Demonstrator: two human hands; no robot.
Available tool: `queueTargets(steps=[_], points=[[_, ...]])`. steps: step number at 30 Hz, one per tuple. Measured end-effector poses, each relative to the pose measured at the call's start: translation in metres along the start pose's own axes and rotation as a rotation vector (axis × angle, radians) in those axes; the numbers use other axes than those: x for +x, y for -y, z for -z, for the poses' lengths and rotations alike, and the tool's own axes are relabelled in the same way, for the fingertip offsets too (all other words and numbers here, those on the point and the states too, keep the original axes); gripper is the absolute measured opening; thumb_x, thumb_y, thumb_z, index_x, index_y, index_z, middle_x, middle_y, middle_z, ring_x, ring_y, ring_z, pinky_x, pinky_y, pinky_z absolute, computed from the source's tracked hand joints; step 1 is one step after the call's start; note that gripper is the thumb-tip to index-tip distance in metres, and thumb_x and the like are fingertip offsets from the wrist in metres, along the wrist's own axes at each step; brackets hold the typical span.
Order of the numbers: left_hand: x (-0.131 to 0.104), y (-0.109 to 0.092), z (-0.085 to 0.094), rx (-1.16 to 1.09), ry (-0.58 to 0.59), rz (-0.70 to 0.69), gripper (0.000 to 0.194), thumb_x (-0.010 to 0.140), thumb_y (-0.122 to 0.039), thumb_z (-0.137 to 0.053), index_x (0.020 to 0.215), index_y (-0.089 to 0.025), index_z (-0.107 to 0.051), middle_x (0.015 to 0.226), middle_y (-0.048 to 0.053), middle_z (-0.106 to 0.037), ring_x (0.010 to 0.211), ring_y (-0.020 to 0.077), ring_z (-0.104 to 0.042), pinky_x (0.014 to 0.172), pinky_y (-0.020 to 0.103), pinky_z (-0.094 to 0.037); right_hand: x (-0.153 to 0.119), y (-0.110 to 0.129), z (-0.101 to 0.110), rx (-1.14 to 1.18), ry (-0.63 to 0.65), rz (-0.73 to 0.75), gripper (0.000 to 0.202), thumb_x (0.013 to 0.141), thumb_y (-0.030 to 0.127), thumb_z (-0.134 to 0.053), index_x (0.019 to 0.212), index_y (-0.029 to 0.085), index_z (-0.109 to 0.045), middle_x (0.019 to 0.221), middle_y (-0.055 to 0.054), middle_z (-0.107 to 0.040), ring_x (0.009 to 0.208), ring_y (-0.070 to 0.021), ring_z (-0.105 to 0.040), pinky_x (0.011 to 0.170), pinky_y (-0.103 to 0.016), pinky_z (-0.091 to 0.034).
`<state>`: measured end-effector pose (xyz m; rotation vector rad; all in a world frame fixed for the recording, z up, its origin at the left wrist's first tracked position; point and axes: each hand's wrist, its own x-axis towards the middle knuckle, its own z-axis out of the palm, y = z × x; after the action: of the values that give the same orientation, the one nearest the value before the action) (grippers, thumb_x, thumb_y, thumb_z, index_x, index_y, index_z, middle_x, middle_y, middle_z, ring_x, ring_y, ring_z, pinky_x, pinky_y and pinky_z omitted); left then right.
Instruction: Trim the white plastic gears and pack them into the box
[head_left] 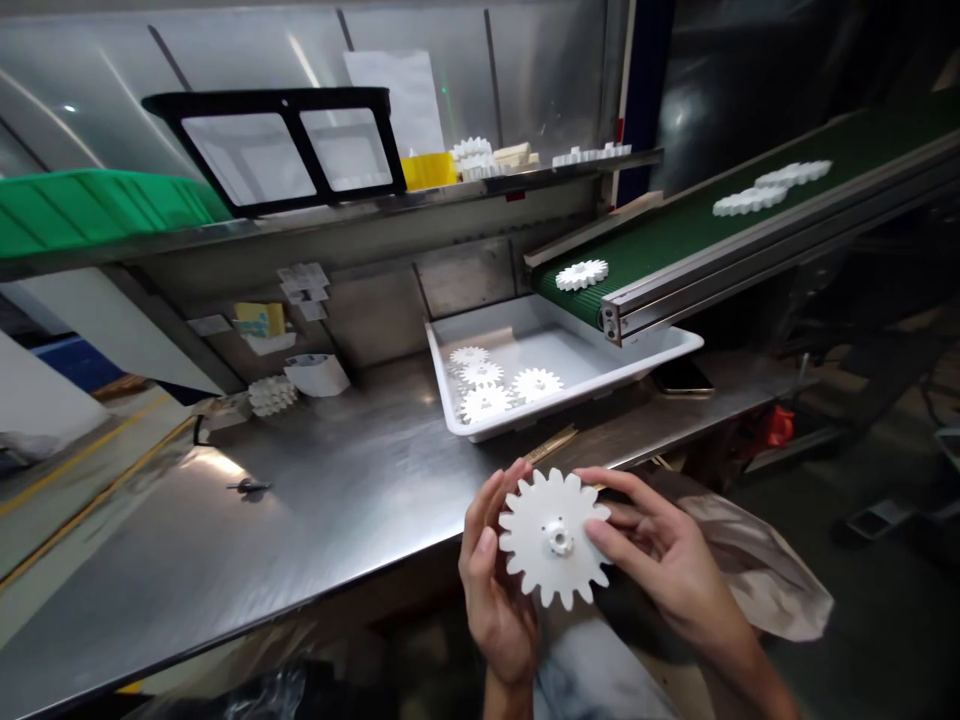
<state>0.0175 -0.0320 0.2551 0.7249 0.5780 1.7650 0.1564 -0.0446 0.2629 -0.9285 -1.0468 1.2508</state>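
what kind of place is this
Likely a factory inspection or sorting station: a green conveyor belt carries white plastic gears, a white tray collects them on a steel workbench, and both hands hold one gear.

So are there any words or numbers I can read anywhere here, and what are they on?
None can be read.
White sheet of paper on the back wall: print too faint.
Small labels on the metal panel: blurred.
Yellow card beside them: marks too small.
White gear held by the left hand and right hand: plain, no writing.
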Motion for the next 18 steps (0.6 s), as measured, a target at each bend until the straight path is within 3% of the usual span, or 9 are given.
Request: queueTargets(steps=[4, 7, 9, 15, 18], points=[[-0.001, -0.004, -0.002, 0.016, 0.043, 0.032, 0.044, 0.097, -0.045, -0.056, 0.134, -0.027, -0.073, 0.148, 0.01, -0.069, 0.143, 0.0321, -0.058, 0.117, 0.046, -0.048, -0.003, -0.002, -0.003, 0.019, -0.013, 0.024, 0.057, 0.087, 0.05, -0.085, 0.136, 0.029, -0.065, 0.083, -0.001, -0.08, 0.067, -0.0177, -0.073, 0.064, -0.026, -0.06], [-0.001, -0.005, -0.005, -0.044, 0.027, 0.071, 0.05, 0.097, -0.049, -0.055, 0.139, -0.027, -0.068, 0.142, 0.013, -0.072, 0.136, 0.0351, -0.063, 0.117, 0.055, -0.047, -0.006, -0.002, -0.011, 0.048, 0.025, 0.024, 0.062, 0.088, 0.046, -0.085, 0.142, 0.03, -0.061, 0.076, 0.003, -0.076, 0.066, -0.0157, -0.071, 0.064, -0.025, -0.058], [-0.002, -0.008, -0.007, -0.095, -0.006, 0.086, 0.051, 0.097, -0.047, -0.054, 0.143, -0.029, -0.064, 0.139, 0.014, -0.073, 0.13, 0.0354, -0.067, 0.114, 0.057, -0.05, -0.007, -0.002, -0.017, 0.073, 0.054, 0.012, 0.056, 0.088, 0.045, -0.086, 0.137, 0.03, -0.063, 0.08, 0.001, -0.078, 0.072, -0.0176, -0.074, 0.069, -0.027, -0.06], [-0.005, -0.019, -0.015, -0.151, -0.048, 0.041, 0.048, 0.097, -0.049, -0.048, 0.13, -0.025, -0.074, 0.15, 0.012, -0.066, 0.133, 0.0362, -0.066, 0.103, 0.046, -0.059, -0.006, -0.006, -0.035, 0.143, 0.06, 0.046, 0.04, 0.086, 0.049, -0.085, 0.114, 0.03, -0.064, 0.077, 0.001, -0.077, 0.068, -0.0185, -0.072, 0.062, -0.027, -0.056], [-0.005, -0.024, -0.01, -0.15, -0.066, -0.023, 0.043, 0.097, -0.045, -0.049, 0.123, -0.025, -0.077, 0.132, 0.011, -0.076, 0.125, 0.033, -0.071, 0.096, 0.04, -0.062, -0.009, -0.007, -0.037, 0.099, 0.116, 0.019, 0.039, 0.086, 0.049, -0.086, 0.111, 0.03, -0.063, 0.078, 0.001, -0.078, 0.069, -0.0186, -0.073, 0.065, -0.028, -0.057]])
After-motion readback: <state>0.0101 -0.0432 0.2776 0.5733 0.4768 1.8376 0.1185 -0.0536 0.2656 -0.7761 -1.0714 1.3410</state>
